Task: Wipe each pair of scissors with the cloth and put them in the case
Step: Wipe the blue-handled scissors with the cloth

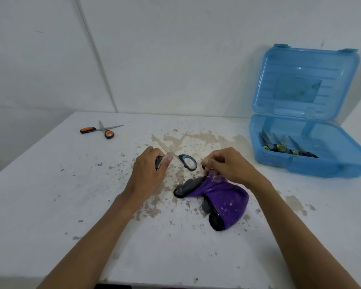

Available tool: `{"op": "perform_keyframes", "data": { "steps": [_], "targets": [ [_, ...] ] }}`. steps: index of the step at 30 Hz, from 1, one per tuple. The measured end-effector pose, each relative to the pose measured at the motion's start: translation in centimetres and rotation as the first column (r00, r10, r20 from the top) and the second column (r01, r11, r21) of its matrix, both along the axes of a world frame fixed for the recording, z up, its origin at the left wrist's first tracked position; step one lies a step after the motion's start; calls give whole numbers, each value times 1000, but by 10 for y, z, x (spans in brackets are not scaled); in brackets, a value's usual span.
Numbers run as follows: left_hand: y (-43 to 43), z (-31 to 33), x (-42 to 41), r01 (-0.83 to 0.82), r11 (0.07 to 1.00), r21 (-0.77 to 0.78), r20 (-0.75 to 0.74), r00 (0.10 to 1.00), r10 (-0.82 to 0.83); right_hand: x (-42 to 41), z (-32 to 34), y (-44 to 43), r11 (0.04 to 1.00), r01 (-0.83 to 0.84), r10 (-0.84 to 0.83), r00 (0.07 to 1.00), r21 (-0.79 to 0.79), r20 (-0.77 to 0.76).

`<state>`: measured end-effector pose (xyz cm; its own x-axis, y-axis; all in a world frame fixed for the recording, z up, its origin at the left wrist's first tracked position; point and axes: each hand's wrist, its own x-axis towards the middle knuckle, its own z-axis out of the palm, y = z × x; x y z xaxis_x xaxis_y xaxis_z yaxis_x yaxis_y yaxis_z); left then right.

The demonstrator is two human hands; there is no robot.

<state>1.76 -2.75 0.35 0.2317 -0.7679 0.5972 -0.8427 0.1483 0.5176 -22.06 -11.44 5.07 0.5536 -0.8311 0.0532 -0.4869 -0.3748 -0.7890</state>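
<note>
A pair of scissors with blue-and-grey handles lies spread open on the table centre, blades pointing away from me. My left hand grips its left handle, thumb near the pivot. My right hand pinches the top edge of a purple and black cloth that lies bunched on the table. A second pair of scissors with orange-and-black handles lies open at the far left. The blue plastic case stands open at the right, lid up, with several dark-handled scissors inside.
The white table has chipped, stained paint around the middle. Its far edge meets a white wall, and its front edge runs along the bottom of the view. The case lid leans against the wall.
</note>
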Motion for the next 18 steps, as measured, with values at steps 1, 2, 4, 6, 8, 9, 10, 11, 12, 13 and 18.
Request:
{"op": "perform_keyframes", "data": {
  "steps": [1, 2, 4, 6, 8, 9, 10, 11, 12, 13, 18],
  "targets": [
    [0, -2, 1, 3, 1000, 15, -2, 1000, -3, -5, 0, -3, 997, -62, 57, 992, -46, -112],
    [0, -4, 2, 7, 1000, 27, -6, 1000, -7, -8, -1, -5, 991, -111, 96, 978, -72, -185],
    [0, -6, 3, 17, 999, 33, -20, 1000, -16, -9, -1, -5, 989, -115, 94, 974, -94, -206],
    [2, -6, 5, 22, 1000, 19, -43, 999, -21, -5, -1, -4, 986, -51, 18, 980, -159, -201],
    [5, -4, 6, 21, 1000, 10, -70, 997, -20, -1, -3, -7, 964, 82, -138, 968, -253, -209],
    [7, -3, 7, 15, 1000, 12, -79, 997, -14, 2, -2, -10, 943, 151, -230, 939, -297, -255],
    [7, -3, 7, 9, 1000, 16, -85, 996, -7, 3, -1, -13, 930, 192, -297, 895, -312, -332],
    [7, -3, 7, 3, 1000, 19, -88, 996, -1, 6, -1, -16, 934, 208, -320, 848, -290, -423],
    [7, -4, 8, 0, 1000, 24, -88, 996, 2, 7, -1, -16, 945, 205, -310, 806, -255, -504],
    [7, -5, 8, -2, 999, 32, -87, 996, 5, 9, -2, -14, 954, 193, -291, 779, -230, -556],
    [7, -7, 8, 4, 999, 41, -96, 995, 0, 6, 19, 14, 922, -1, -152, 918, -387, -365]
  ]
}}
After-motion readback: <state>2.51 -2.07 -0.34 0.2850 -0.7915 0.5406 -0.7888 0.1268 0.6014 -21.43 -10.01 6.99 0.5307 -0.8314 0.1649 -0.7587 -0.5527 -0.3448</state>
